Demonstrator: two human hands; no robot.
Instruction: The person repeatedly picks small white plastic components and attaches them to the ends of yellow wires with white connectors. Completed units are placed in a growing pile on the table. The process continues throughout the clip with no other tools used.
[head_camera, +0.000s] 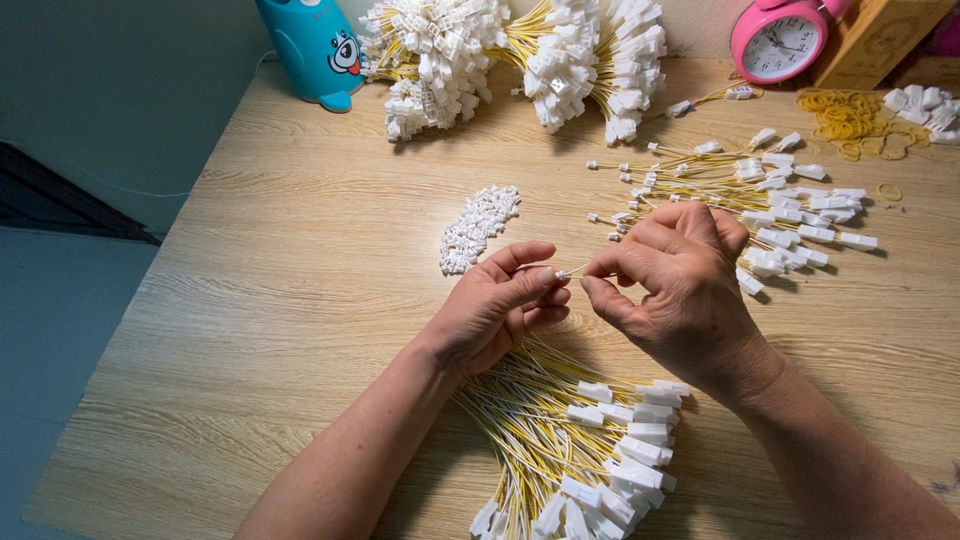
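1. The left hand (497, 305) pinches a small white cap (563, 274) between thumb and forefinger, just above the middle of the wooden table (270, 300).
2. The right hand (680, 285) meets it from the other side, its fingertips pressed together on a thin yellow wire (583, 269) whose end sits at the cap.
3. Under both wrists lies a bundle of yellow wires with white plugs (590, 440), fanned toward the near edge.
4. A small heap of loose white caps (478, 226) lies just beyond the left hand.
5. Behind the right hand, more wires with plugs (770, 200) lie spread out flat.
6. Along the far edge stand thick bunches of finished wires (520, 55), with a blue toy-like container (318, 45) to their left.
7. A pink alarm clock (780, 38) stands at the far right, with a pile of yellow rubber bands (855, 118) near it.
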